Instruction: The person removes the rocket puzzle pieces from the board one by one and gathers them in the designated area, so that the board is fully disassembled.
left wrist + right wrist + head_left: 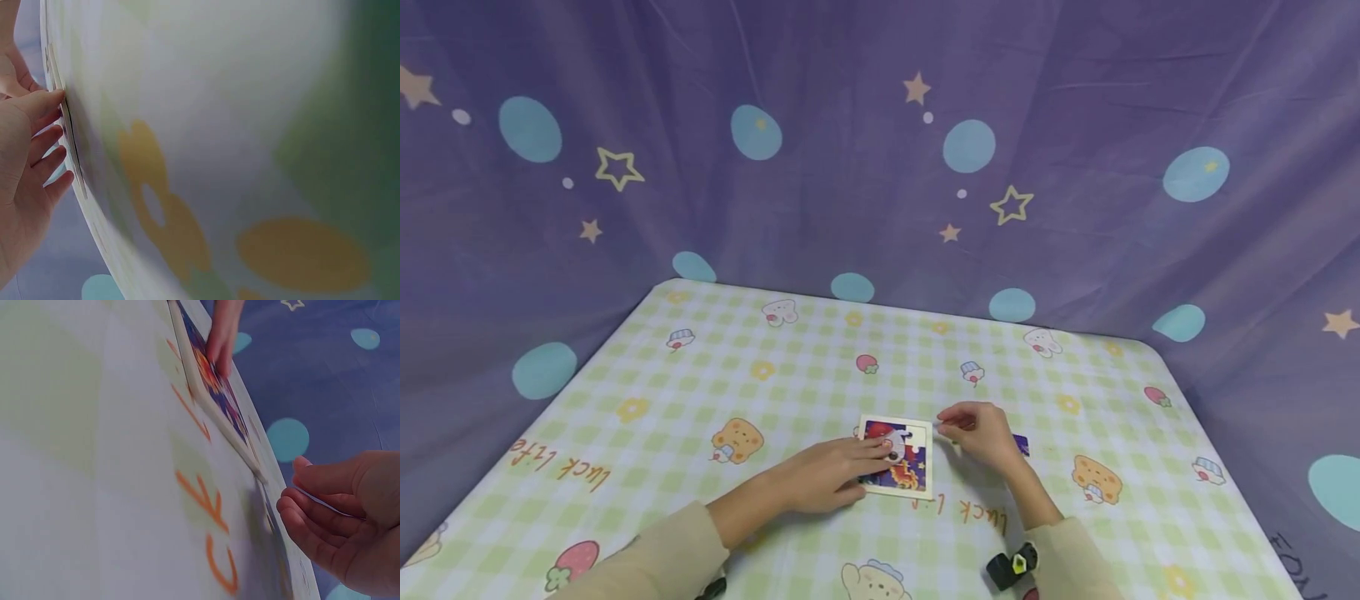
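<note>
A small jigsaw puzzle (pixel 917 482) in a pale frame lies on the table, its picture dark blue, red and orange. A cream gap shows at its upper right. My left hand (pixel 831 475) rests on the puzzle's left side with fingers extended; in the left wrist view its thumb touches the frame edge. Just off the frame's right side, my right hand (pixel 981 433) pinches a thin puzzle piece (pixel 325 504), seen nearly edge-on in the right wrist view. The piece's picture is hidden. A dark blue puzzle piece (pixel 1022 445) lies on the table, partly behind the right hand.
A green-and-white checked cloth (pixel 805 375) with cartoon prints covers the table. Behind it hangs a purple curtain (pixel 850 192) with stars and blue dots. A black device (pixel 1011 567) sits at the right wrist.
</note>
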Tool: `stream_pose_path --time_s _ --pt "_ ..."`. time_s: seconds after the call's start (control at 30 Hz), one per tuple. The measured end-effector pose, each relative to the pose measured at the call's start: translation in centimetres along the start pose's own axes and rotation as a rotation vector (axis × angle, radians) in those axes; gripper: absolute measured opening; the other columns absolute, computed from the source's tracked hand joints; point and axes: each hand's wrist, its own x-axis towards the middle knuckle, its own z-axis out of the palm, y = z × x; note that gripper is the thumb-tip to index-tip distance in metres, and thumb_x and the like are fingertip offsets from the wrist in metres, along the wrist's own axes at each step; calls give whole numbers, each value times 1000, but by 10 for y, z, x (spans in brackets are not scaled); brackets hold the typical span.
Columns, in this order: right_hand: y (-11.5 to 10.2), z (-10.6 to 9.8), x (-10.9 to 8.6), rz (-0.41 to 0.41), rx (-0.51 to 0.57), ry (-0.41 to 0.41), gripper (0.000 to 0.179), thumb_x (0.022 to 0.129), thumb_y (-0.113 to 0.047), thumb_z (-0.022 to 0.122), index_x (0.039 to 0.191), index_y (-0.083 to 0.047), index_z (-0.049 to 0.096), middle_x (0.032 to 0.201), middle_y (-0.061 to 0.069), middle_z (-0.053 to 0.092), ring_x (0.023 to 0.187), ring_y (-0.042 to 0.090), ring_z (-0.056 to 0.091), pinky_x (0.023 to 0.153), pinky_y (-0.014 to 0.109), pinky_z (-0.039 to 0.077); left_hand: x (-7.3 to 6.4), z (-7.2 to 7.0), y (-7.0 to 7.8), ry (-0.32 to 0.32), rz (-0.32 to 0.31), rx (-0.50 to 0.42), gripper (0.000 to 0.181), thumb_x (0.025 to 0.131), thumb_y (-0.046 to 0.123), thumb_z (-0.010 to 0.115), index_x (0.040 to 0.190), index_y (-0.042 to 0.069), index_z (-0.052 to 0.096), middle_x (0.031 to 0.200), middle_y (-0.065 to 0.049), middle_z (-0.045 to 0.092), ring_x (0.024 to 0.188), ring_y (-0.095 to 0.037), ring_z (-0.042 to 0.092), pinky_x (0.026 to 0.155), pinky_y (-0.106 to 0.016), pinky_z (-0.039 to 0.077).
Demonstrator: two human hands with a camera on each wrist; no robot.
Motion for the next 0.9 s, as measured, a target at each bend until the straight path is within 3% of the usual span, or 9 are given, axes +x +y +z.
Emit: stream_pose_path --time_s 0.43,0.9 --pt "-21 24 6 -105 18 -87 10 83 -10 74 91 -6 73 82 6 74 72 10 65 68 18 55 1 -2 3 -5 -54 -51 42 98 26 53 138 15 53 152 -5 43 140 -21 43 116 -41 37" --pt "-31 31 5 -121 -34 -150 11 84 -10 72 95 -6 73 83 5 73 72 9 64 66 17 53 3 -2 3 14 -62 -62 39 97 23 54 135 14 56 149 -6 46 138 -21 45 113 -40 41"
